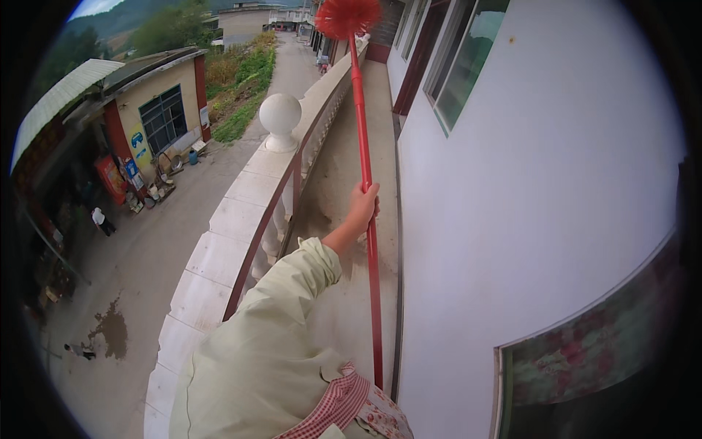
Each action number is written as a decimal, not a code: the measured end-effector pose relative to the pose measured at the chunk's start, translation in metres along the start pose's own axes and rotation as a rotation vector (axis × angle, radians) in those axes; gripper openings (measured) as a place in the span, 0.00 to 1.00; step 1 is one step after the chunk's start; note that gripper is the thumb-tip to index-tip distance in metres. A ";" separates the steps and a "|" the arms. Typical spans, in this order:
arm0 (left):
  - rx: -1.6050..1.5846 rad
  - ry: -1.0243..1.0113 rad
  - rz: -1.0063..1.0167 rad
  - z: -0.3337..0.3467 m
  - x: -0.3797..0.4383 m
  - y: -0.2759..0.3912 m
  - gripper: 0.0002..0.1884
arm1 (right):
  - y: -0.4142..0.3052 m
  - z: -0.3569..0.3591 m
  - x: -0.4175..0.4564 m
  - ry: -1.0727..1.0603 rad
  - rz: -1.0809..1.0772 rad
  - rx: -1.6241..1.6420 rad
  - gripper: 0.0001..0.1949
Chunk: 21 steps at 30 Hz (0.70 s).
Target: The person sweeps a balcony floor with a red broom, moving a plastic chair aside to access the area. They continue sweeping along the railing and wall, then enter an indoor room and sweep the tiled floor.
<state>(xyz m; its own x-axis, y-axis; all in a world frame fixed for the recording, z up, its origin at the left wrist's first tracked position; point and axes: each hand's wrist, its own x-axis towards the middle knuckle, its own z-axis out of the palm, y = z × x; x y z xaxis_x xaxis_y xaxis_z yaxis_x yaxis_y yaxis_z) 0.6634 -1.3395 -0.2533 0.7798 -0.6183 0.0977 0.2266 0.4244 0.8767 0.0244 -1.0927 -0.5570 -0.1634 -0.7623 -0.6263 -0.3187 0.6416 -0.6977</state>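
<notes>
My left hand (364,208), reaching out from a rolled pale-green sleeve, grips the red pole (361,126) of a long-handled round duster about midway along its visible length. At the pole's far end is the duster's red bristle head (347,17), partly cut off by the top of the view. The pole slants slightly, its lower part running down to the floral apron (384,411), where its end is hidden. My right hand is out of view.
To the left runs a white balustrade (236,217) with a ball finial (280,116). A white wall (526,181) with windows (471,60) stands to the right, along the narrow balcony floor (334,192). Two people (102,220) are on the road below.
</notes>
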 end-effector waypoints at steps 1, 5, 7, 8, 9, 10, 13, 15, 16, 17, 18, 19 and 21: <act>0.018 0.033 0.050 -0.011 0.003 -0.001 0.10 | -0.022 0.011 0.019 -0.033 -0.092 -0.052 0.13; 0.068 0.128 0.061 -0.029 -0.001 -0.047 0.07 | -0.155 0.066 0.095 -0.068 -0.562 -0.188 0.17; 0.024 0.082 0.009 -0.047 -0.014 -0.063 0.07 | -0.262 0.123 0.052 -0.179 -0.446 -0.111 0.11; -0.015 0.041 -0.027 -0.046 -0.016 -0.063 0.07 | -0.310 0.142 0.042 -0.237 -0.584 -0.152 0.15; -0.071 0.052 0.005 -0.042 -0.010 -0.051 0.07 | -0.348 0.161 0.039 -0.279 -0.672 -0.152 0.15; -0.123 0.074 0.037 -0.041 -0.001 -0.032 0.08 | -0.381 0.180 0.037 -0.332 -0.756 -0.157 0.15; -0.092 0.126 0.068 -0.064 0.021 -0.004 0.09 | -0.450 0.241 0.002 -0.488 -0.888 -0.151 0.16; 0.035 0.125 0.014 -0.081 0.011 -0.005 0.09 | -0.466 0.272 -0.013 -0.631 -0.965 -0.125 0.18; 0.010 0.102 -0.024 -0.088 -0.002 -0.006 0.09 | -0.463 0.285 -0.015 -0.687 -0.974 -0.173 0.20; 0.005 0.120 -0.005 -0.096 -0.007 -0.003 0.09 | -0.458 0.299 -0.016 -0.742 -0.982 -0.222 0.22; -0.002 0.140 0.003 -0.099 -0.022 0.003 0.09 | -0.449 0.309 -0.016 -0.794 -0.981 -0.275 0.24; -0.008 0.167 0.009 -0.103 -0.039 0.010 0.10 | -0.438 0.318 -0.018 -0.812 -1.017 -0.353 0.26; -0.089 0.130 0.041 -0.108 -0.064 0.029 0.11 | -0.412 0.330 -0.020 -0.847 -1.089 -0.509 0.30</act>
<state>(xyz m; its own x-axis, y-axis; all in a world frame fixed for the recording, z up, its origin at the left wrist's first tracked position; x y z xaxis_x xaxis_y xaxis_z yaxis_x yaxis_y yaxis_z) 0.6832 -1.2165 -0.2852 0.8570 -0.5111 0.0653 0.2399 0.5079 0.8273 0.4673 -1.3131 -0.3721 0.8943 -0.4470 -0.0205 -0.2395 -0.4395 -0.8657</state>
